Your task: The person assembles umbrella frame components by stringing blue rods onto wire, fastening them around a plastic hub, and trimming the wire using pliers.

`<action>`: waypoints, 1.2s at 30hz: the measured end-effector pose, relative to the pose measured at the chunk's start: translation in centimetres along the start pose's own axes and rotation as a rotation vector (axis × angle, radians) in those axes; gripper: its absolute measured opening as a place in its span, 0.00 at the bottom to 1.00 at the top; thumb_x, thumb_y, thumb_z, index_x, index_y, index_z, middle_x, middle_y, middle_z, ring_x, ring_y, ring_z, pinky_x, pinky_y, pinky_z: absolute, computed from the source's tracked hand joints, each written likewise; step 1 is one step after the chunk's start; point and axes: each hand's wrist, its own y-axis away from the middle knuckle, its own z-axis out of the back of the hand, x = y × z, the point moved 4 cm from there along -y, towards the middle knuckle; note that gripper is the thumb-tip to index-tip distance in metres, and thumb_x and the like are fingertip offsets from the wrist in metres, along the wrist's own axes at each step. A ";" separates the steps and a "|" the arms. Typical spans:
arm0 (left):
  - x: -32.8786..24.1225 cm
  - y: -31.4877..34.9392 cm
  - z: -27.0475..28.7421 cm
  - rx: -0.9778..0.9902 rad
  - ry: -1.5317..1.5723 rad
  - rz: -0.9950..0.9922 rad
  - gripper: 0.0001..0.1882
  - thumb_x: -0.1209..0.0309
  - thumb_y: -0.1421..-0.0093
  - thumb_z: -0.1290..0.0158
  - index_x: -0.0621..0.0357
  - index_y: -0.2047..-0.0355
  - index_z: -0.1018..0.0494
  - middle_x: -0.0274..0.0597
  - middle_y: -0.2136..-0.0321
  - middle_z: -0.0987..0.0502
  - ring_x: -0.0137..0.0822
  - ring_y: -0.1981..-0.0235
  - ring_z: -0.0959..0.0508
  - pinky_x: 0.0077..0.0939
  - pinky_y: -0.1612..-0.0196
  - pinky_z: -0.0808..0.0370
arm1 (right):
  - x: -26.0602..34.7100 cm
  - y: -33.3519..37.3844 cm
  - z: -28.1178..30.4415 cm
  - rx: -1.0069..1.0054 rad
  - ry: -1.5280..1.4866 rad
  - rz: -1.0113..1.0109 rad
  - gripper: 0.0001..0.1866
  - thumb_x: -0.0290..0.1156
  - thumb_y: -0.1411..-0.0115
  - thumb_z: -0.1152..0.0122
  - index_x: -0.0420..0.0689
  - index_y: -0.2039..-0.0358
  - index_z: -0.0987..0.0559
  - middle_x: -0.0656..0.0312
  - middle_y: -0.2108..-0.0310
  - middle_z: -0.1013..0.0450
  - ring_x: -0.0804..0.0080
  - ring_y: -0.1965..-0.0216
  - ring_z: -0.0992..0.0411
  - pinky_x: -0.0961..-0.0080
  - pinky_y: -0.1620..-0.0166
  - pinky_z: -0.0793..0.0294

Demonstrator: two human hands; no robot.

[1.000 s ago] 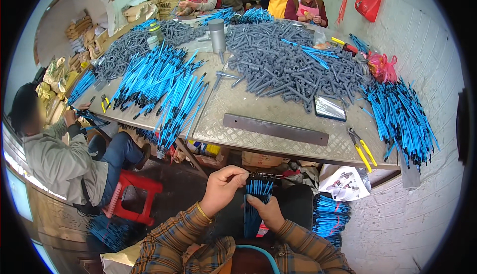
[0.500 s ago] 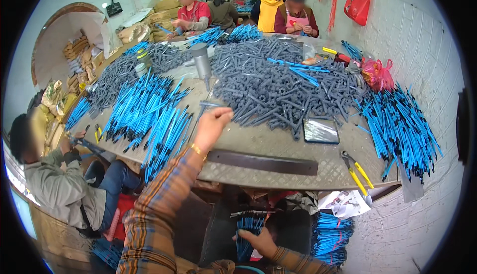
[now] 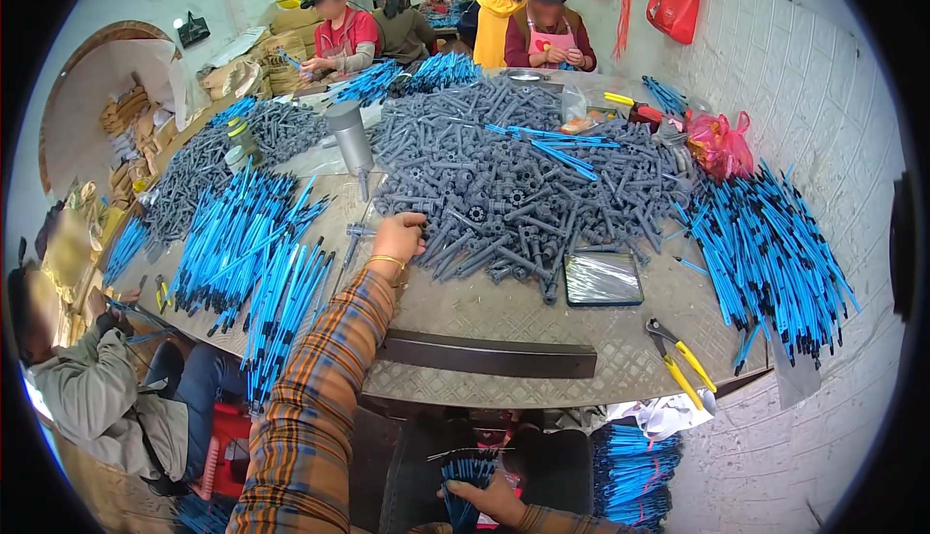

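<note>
By our lap, our right hand [image 3: 501, 501] keeps its fingers closed around a bundle of blue rods [image 3: 467, 476]. Beyond it, our left hand [image 3: 398, 237] has now reached the grey plastic pieces [image 3: 528, 181] on the desk [image 3: 494, 309], fingers curled, their hold unclear to us; farther, a hanging red bag [image 3: 675, 9] bears markings we cannot read.

A red tote bag [image 3: 675, 6] hangs on the white brick-patterned wall [image 3: 775, 79], above a pink plastic bag [image 3: 719, 150] with its handles up. Yellow-handled pliers [image 3: 680, 362] lie to the right of a long dark bar [image 3: 487, 354]. At the far left a co-worker in a grey jacket [image 3: 126, 408] sits by a red plastic stool [image 3: 229, 445], while stuffed sacks [image 3: 294, 38] stand stacked behind another co-worker in a red vest [image 3: 346, 35].
</note>
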 end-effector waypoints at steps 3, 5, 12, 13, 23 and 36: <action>-1.1 0.1 -0.1 -0.064 -0.389 -0.229 0.10 0.73 0.54 0.45 0.59 0.69 0.24 0.50 0.72 0.23 0.48 0.73 0.24 0.33 0.65 0.27 | -1.1 -0.3 -0.1 -0.010 -0.018 0.004 0.14 0.38 0.46 0.38 0.40 0.66 0.23 0.66 0.71 0.24 0.80 0.71 0.27 0.83 0.65 0.28; -1.7 0.4 -0.4 -0.097 -0.581 -0.344 0.10 0.74 0.55 0.46 0.58 0.69 0.24 0.50 0.72 0.24 0.48 0.73 0.25 0.33 0.65 0.27 | -1.4 -0.4 -0.3 -0.034 0.019 -0.034 0.14 0.38 0.46 0.38 0.40 0.66 0.23 0.66 0.71 0.24 0.80 0.71 0.28 0.83 0.65 0.28; -2.2 1.3 0.2 -0.270 -0.783 -0.646 0.10 0.74 0.57 0.44 0.57 0.71 0.24 0.49 0.74 0.25 0.48 0.69 0.25 0.37 0.63 0.28 | -0.1 -0.2 -0.9 -0.028 0.019 -0.028 0.14 0.38 0.46 0.39 0.40 0.65 0.23 0.65 0.71 0.25 0.80 0.70 0.28 0.84 0.65 0.28; -2.0 1.3 0.5 -0.272 -0.784 -0.644 0.10 0.74 0.57 0.44 0.57 0.71 0.24 0.49 0.74 0.25 0.48 0.69 0.25 0.37 0.63 0.28 | -0.1 -0.2 -1.0 -0.035 0.045 -0.033 0.14 0.38 0.45 0.39 0.40 0.65 0.23 0.65 0.71 0.25 0.80 0.70 0.28 0.84 0.65 0.28; -1.6 0.8 0.3 -0.101 -0.539 -0.449 0.10 0.74 0.57 0.44 0.58 0.71 0.25 0.47 0.75 0.24 0.44 0.71 0.25 0.33 0.65 0.28 | -0.4 -0.2 -1.5 -0.013 -0.028 0.049 0.14 0.37 0.45 0.40 0.39 0.65 0.23 0.65 0.71 0.25 0.80 0.70 0.27 0.83 0.64 0.28; -6.0 10.1 4.2 -0.021 0.229 -0.035 0.12 0.75 0.45 0.51 0.59 0.59 0.35 0.46 0.69 0.26 0.39 0.68 0.22 0.30 0.67 0.25 | -0.6 0.6 -1.9 -0.007 -0.020 0.049 0.12 0.36 0.45 0.40 0.40 0.66 0.23 0.65 0.71 0.25 0.80 0.70 0.28 0.83 0.65 0.28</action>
